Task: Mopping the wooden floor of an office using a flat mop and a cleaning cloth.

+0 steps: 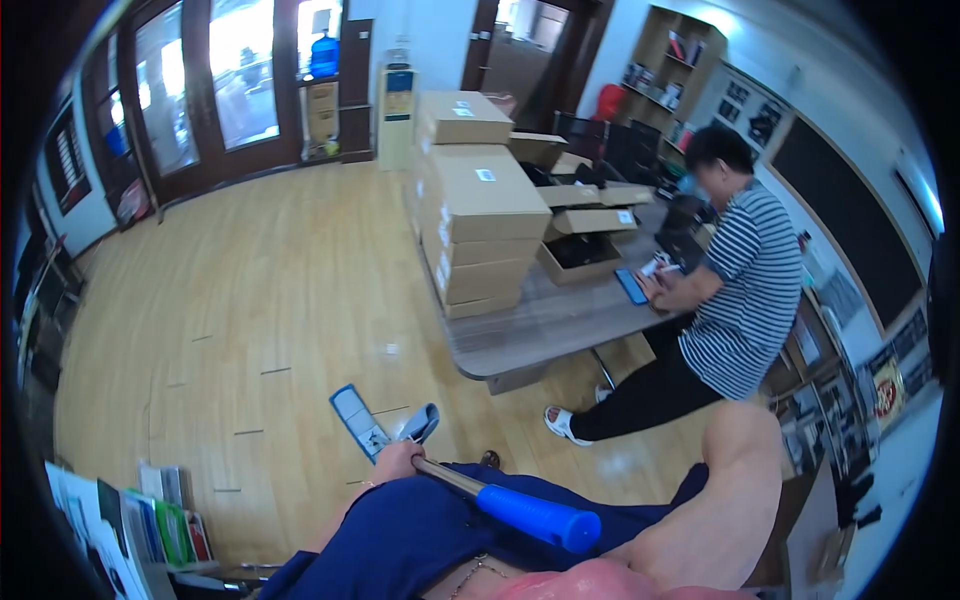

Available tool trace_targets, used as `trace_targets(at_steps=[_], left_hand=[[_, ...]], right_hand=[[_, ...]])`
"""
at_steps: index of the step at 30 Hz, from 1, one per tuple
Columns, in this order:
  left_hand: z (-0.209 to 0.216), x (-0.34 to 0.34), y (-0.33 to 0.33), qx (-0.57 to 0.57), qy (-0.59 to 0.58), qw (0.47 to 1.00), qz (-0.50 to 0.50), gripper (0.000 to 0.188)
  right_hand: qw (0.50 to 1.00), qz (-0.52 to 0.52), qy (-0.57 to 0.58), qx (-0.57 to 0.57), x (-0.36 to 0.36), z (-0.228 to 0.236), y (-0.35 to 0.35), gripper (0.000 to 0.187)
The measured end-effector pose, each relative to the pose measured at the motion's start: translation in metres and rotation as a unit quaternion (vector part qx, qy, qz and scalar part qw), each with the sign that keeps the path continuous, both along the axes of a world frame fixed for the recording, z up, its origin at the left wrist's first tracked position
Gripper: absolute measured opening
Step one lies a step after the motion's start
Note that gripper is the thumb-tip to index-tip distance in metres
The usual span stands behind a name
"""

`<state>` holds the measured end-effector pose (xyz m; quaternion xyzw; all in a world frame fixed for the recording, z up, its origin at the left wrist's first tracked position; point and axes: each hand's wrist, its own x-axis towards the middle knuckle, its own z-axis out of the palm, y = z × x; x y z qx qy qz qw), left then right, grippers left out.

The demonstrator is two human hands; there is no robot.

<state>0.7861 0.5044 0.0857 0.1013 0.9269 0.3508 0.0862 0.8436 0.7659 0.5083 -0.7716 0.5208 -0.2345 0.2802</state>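
Note:
My left hand (pixel 398 460) is closed around the metal pole of a flat mop, whose thick blue grip (pixel 540 517) slants back toward my body. Beyond that hand, the mop's flat blue-grey head (pixel 358 420) is over the wooden floor. A curled grey-blue piece (pixel 424 424) shows just beside the hand; whether it belongs to the mop I cannot tell. My bent right arm (pixel 705 500) comes in at the lower right, but its hand is out of sight. Dark blue clothing covers my body below the pole.
A grey wooden table (pixel 540 345) stands ahead to the right, bearing stacked cardboard boxes (pixel 480 205) and an open box (pixel 580 258). At its side, a person in a striped shirt (pixel 750 290) leans over a phone (pixel 631 286). Books and folders (pixel 175 530) are at the lower left.

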Motion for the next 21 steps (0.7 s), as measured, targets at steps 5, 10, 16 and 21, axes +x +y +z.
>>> trace_targets(at_steps=[5, 10, 16, 21], left_hand=[[-0.001, 0.001, 0.005, -0.003, -0.003, 1.000, 0.000, 0.013], [-0.005, 0.002, 0.004, -0.009, -0.015, 1.000, -0.003, 0.015], [0.005, 0.005, 0.007, 0.002, -0.015, 1.000, 0.003, 0.014], [0.004, 0.015, 0.000, 0.001, -0.017, 1.000, 0.022, 0.013]], right_hand=[[0.999, 0.005, -0.002, -0.050, 0.003, -0.003, 0.004, 0.045], [0.994, 0.037, 0.000, -0.100, 0.004, -0.007, 0.003, 0.044], [0.995, 0.051, 0.035, -0.074, 0.011, -0.008, 0.003, 0.044], [0.995, 0.080, 0.024, -0.046, -0.002, -0.012, -0.003, 0.042]])
